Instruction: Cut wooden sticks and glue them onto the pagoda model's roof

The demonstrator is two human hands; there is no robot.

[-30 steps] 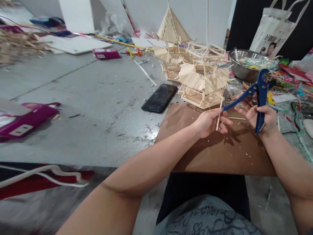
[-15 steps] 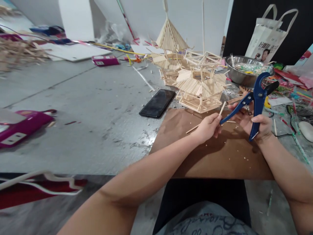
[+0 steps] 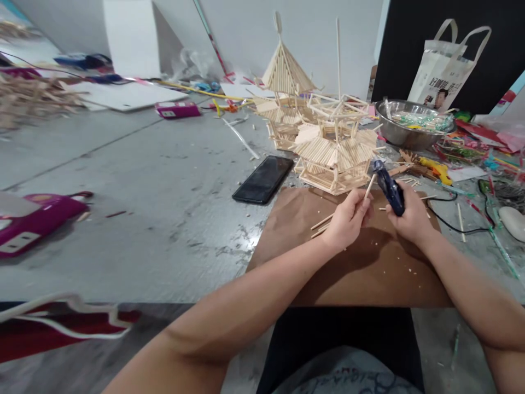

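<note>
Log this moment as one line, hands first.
left hand: holding pale stick | right hand: gripping blue cutter | stick tip: near cutter, contact unclear | beyond hands: stick-built model

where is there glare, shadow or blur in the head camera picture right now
Head view: bright glare on the gray tabletop, just left of the brown sheet; head view: soft, dark shadow on that sheet, below the left hand and right hand; head view: wood pile at far left smeared, the phone clearer.
</note>
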